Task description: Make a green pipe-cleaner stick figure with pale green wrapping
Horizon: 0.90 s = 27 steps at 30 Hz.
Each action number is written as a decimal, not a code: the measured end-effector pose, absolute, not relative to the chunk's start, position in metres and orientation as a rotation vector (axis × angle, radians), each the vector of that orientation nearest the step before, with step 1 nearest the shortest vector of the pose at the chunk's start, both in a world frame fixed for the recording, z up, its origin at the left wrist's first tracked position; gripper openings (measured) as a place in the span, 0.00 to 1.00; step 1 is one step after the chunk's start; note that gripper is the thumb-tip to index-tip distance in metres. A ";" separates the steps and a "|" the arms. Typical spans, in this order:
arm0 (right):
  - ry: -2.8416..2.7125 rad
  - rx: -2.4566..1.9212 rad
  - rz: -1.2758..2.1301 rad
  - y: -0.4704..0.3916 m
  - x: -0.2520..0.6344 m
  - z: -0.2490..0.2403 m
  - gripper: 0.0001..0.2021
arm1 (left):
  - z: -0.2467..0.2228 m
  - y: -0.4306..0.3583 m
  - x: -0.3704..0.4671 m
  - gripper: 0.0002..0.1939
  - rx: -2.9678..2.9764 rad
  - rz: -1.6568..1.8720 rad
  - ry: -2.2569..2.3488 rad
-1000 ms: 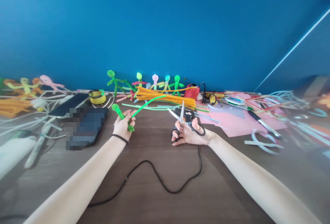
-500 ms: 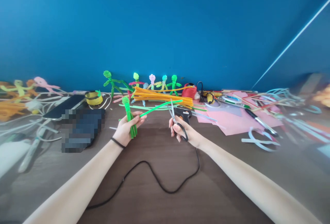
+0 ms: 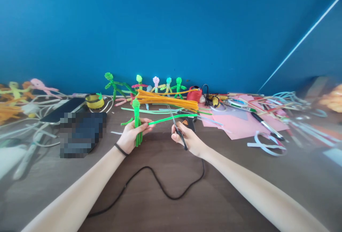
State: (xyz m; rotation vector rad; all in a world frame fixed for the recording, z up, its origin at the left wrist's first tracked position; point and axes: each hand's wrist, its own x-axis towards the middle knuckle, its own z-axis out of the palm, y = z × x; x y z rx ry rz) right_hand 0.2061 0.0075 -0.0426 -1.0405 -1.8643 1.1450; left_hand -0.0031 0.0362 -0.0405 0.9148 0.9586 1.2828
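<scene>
My left hand holds a green pipe-cleaner figure upright, its head up and several strands hanging below. Between the same fingers a long green pipe cleaner sticks out to the right. My right hand grips scissors by the handles, blades pointing up and left. The blades cross the long green stem near its middle; whether they touch it I cannot tell. Behind the scissors lies a bundle of orange pipe cleaners. A short green piece rests left of the figure.
Finished figures stand along the blue wall. A glue gun lies behind my right hand, its black cord curving across the table. Pink paper and a pen are at right; a phone and yellow tape at left.
The figure has come more upright and slightly right. The long green stem has dropped and levelled out. The scissors have moved left and down, their blades now tilting further left.
</scene>
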 end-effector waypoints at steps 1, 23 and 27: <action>-1.867 -1.040 1.147 0.007 0.206 -0.043 0.16 | -0.040 0.036 -0.003 0.08 0.917 1.282 0.956; -1.836 -1.033 1.148 0.008 0.205 -0.048 0.15 | -0.041 0.033 -0.001 0.10 0.961 1.249 0.973; -1.806 -1.034 1.168 0.009 0.205 -0.053 0.16 | -0.042 0.034 -0.002 0.10 0.966 1.246 0.983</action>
